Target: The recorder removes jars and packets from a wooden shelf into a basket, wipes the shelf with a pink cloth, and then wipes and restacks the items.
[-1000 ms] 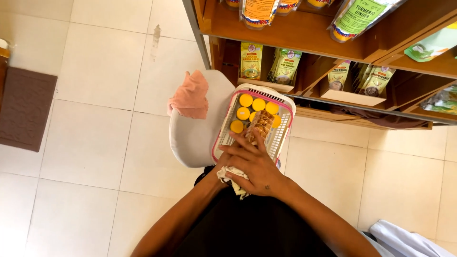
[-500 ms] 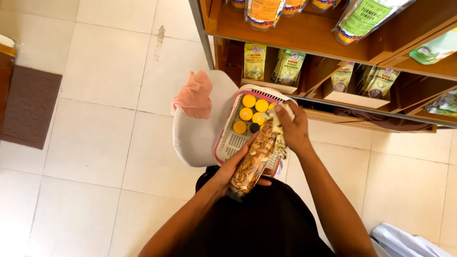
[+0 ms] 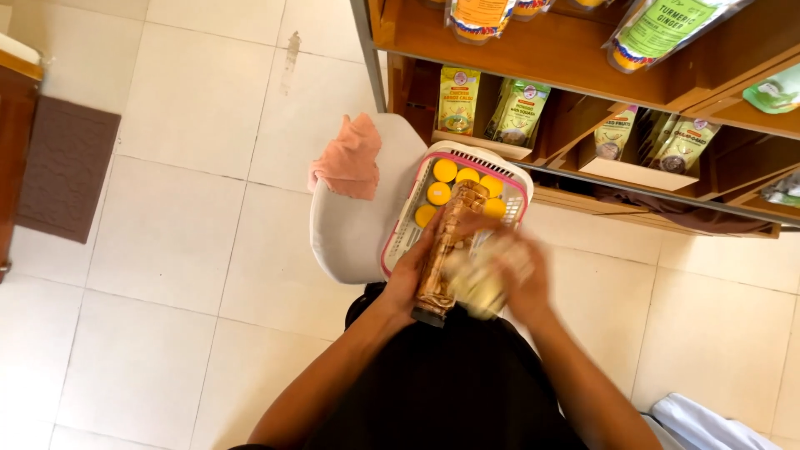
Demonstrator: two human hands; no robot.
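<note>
My left hand (image 3: 417, 271) grips a long clear packet of brown snacks (image 3: 446, 250), held lengthwise over a white basket with a pink rim (image 3: 400, 225). Several yellow-lidded jars (image 3: 454, 179) stand in the basket's far end. My right hand (image 3: 521, 279) is blurred with motion just right of the packet and holds a pale cloth (image 3: 479, 279) against its side. The basket rests on a white plastic stool (image 3: 350, 233).
A pink cloth (image 3: 348, 160) lies on the stool's far left corner. Wooden shelves (image 3: 550, 50) with green and yellow pouches stand ahead. Pale floor tiles spread to the left, with a dark mat (image 3: 62, 171) at the far left.
The packet has been lifted out of the basket and drawn toward me in my left hand. My right hand came off the packet's top and now moves the cloth along its side.
</note>
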